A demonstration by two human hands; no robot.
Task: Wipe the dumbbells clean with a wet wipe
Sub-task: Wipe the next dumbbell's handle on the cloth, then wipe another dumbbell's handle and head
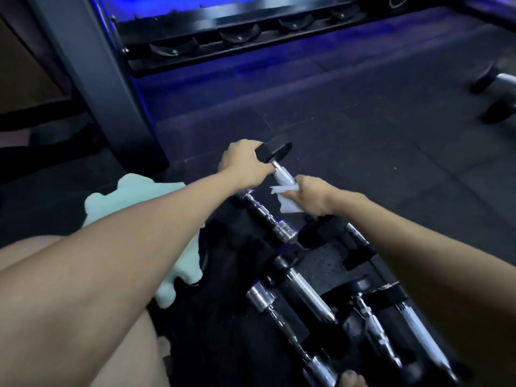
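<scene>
Dumbbell (275,152) handle half under wipe (284,195)

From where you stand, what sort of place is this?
Most likely a gym's free-weights area. An empty dumbbell rack stands ahead on dark rubber flooring, and several chrome-handled dumbbells lie by the person's knees; the hands hold another hex dumbbell.

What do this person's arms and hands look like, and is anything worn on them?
Both arms are bare along their whole visible length, with no sleeves in view. The left hand and right hand are bare too: no gloves, and no watch, bracelet or ring shows on the wrists or fingers. No markings are visible. The picture is dim and slightly blurred, so small details could be missed.
</scene>
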